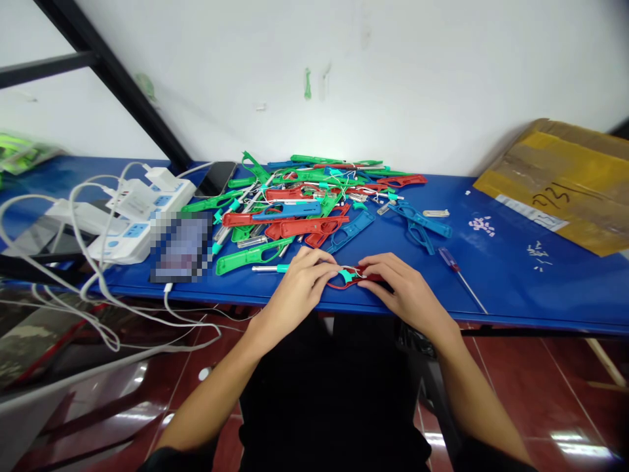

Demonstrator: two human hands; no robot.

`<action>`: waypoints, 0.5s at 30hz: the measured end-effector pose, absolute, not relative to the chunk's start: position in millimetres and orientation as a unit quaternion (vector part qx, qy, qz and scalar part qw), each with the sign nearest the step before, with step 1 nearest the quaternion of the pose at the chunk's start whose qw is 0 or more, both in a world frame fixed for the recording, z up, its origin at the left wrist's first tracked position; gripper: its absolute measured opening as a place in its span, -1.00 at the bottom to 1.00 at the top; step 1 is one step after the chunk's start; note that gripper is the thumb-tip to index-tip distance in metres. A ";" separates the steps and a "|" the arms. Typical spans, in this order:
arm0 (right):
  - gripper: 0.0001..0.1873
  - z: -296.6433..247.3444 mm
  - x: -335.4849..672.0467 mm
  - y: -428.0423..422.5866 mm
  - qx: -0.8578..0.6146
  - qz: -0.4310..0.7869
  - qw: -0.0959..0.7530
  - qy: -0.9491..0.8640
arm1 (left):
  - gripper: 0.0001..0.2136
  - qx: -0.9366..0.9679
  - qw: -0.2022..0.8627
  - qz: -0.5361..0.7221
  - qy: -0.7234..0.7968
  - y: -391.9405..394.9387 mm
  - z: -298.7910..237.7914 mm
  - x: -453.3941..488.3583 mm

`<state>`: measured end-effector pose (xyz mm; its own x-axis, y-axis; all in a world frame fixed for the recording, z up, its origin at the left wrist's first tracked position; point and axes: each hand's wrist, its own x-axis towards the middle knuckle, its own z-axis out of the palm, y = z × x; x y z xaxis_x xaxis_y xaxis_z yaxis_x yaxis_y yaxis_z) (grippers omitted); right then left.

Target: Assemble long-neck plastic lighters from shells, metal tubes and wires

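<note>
Carton [594, 177] at far right bears dark handwritten characters [551, 195], apparently ending "31"; its white label [521, 208] is not legible.

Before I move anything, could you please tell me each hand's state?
Left hand: closed, fingertips at the teal piece; exact grip hidden.
Right hand: closed, holding the red casing.

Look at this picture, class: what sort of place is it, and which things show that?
Probably a small workshop or assembly bench: a heap of coloured plastic parts covers part of a blue table, with a screwdriver lying to its right.
</note>
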<state>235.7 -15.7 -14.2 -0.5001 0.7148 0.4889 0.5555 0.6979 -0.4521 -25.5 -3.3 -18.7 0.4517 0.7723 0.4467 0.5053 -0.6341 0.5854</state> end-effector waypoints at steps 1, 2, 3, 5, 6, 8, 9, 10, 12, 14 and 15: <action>-0.91 -14.3 235.6 -15.6 -0.368 0.117 0.339 -0.858 | -0.83 0.828 0.192 0.364 0.382 -3.0 -19.3 -25.5; -0.89 -14.4 235.6 -15.5 -0.365 0.115 0.341 -0.859 | -0.85 0.823 0.198 0.370 0.382 -2.9 -19.7 -25.5; -0.87 -14.5 235.6 -15.4 -0.361 0.111 0.345 -0.859 | -0.87 0.819 0.204 0.374 0.383 -3.0 -19.9 -25.7; -0.83 -14.6 236.1 -15.0 -0.352 0.103 0.349 -0.862 | -0.89 0.813 0.212 0.379 0.388 -3.9 -20.1 -26.5; -0.83 -14.6 236.5 -14.8 -0.346 0.097 0.351 -0.865 | -0.89 0.811 0.214 0.381 0.390 -4.4 -20.1 -27.0; -0.83 -14.5 237.5 -14.2 -0.333 0.087 0.355 -0.869 | -0.90 0.808 0.212 0.386 0.391 -5.2 -20.3 -27.9; -0.82 -14.6 238.0 -13.9 -0.327 0.084 0.358 -0.870 | -0.91 0.808 0.210 0.389 0.390 -5.3 -20.5 -28.3; -0.81 -14.7 238.5 -13.6 -0.324 0.082 0.360 -0.871 | -0.91 0.808 0.207 0.391 0.390 -5.3 -20.9 -28.4; -0.78 -15.2 239.3 -13.3 -0.321 0.079 0.362 -0.871 | -0.91 0.809 0.201 0.395 0.387 -4.7 -21.5 -28.4; -0.75 -15.8 239.7 -13.4 -0.322 0.074 0.358 -0.873 | -0.91 0.811 0.195 0.397 0.382 -4.2 -21.9 -28.1; -0.74 -16.1 239.9 -13.7 -0.323 0.069 0.354 -0.875 | -0.90 0.812 0.192 0.398 0.380 -4.1 -21.8 -28.1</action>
<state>239.9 -13.7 -16.1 -0.5405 0.6133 0.5759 0.5159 0.7824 -0.3490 -28.1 -4.1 -21.8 0.3941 0.7706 0.5009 0.4641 -0.6372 0.6153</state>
